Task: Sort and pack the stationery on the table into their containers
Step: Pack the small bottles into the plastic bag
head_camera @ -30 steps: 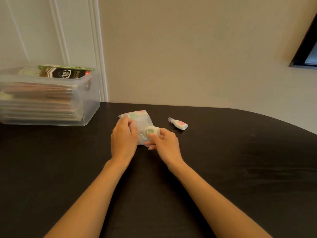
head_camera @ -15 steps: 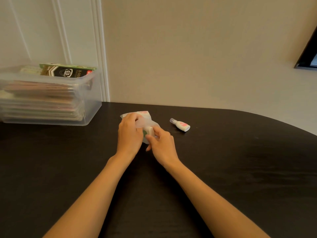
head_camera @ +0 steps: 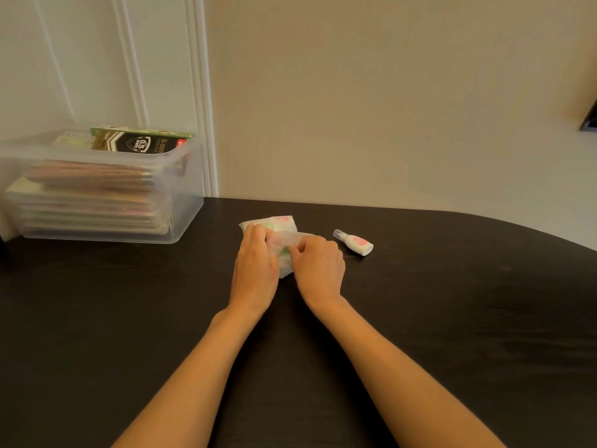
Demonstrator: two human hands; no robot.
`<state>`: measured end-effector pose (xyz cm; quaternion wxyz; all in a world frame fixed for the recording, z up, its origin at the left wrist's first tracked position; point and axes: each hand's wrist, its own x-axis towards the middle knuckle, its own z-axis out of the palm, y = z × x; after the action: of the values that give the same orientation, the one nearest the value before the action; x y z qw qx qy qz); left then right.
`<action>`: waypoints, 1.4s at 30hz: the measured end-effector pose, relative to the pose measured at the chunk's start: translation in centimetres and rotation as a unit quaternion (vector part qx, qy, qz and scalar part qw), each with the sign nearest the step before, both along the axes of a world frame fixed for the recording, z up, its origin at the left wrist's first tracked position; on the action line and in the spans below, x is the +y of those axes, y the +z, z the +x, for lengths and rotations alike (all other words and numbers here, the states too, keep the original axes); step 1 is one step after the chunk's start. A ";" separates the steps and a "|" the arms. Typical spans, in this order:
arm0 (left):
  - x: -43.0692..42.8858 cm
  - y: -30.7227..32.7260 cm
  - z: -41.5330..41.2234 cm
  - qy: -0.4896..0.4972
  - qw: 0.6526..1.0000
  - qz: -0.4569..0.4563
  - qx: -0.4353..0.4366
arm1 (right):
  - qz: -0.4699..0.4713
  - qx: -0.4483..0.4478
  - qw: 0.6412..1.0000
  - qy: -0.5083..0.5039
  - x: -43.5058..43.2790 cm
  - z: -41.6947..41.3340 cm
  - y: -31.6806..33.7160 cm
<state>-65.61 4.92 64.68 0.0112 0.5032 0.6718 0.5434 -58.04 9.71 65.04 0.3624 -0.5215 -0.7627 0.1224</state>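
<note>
A small clear plastic bag (head_camera: 281, 223) with pink and green items inside lies on the dark table (head_camera: 452, 318). My left hand (head_camera: 256, 265) grips the bag's near left side. My right hand (head_camera: 319, 266) has its fingers curled at the bag's opening, pushing a small white and green item (head_camera: 284, 251) inside; the item is mostly hidden. A white and pink correction tape (head_camera: 353, 242) with a clear cap lies on the table just right of my right hand.
A clear plastic storage box (head_camera: 181, 202) stands at the back left, stacked with flat packs and a black and green 0.5 mm box (head_camera: 142, 143) on top. The wall runs close behind the table's curved far edge.
The white and green item was in plain sight in my right hand; now it has gone into the bag's opening, and both hands have closed together over the bag.
</note>
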 end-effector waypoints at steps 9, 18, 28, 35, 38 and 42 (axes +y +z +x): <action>0.0 -0.7 -0.3 -0.017 0.996 -0.055 0.066 | 0.055 0.150 0.984 0.083 -1.0 3.9 -0.8; -0.1 -0.9 0.0 0.010 0.988 -0.114 0.103 | 0.021 0.037 0.991 0.126 0.3 4.1 -1.8; 1.3 -0.6 -0.1 0.055 0.966 -0.146 0.204 | -0.210 0.334 0.896 0.204 0.2 4.9 -0.3; 1.9 0.3 -1.0 0.053 0.982 -0.137 0.118 | -0.248 0.346 0.871 0.245 0.0 4.2 -0.4; 2.1 0.0 -1.6 0.038 0.963 -0.191 0.187 | -0.263 0.349 0.867 0.239 0.3 4.2 -0.3; 2.6 0.0 -1.4 0.059 0.973 -0.164 0.154 | -0.299 0.342 0.854 0.255 0.7 4.3 0.2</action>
<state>-67.02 7.53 64.66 -0.0424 0.5319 0.7739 0.3413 -53.78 10.45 65.25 0.3830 -0.3176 -0.6236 0.6030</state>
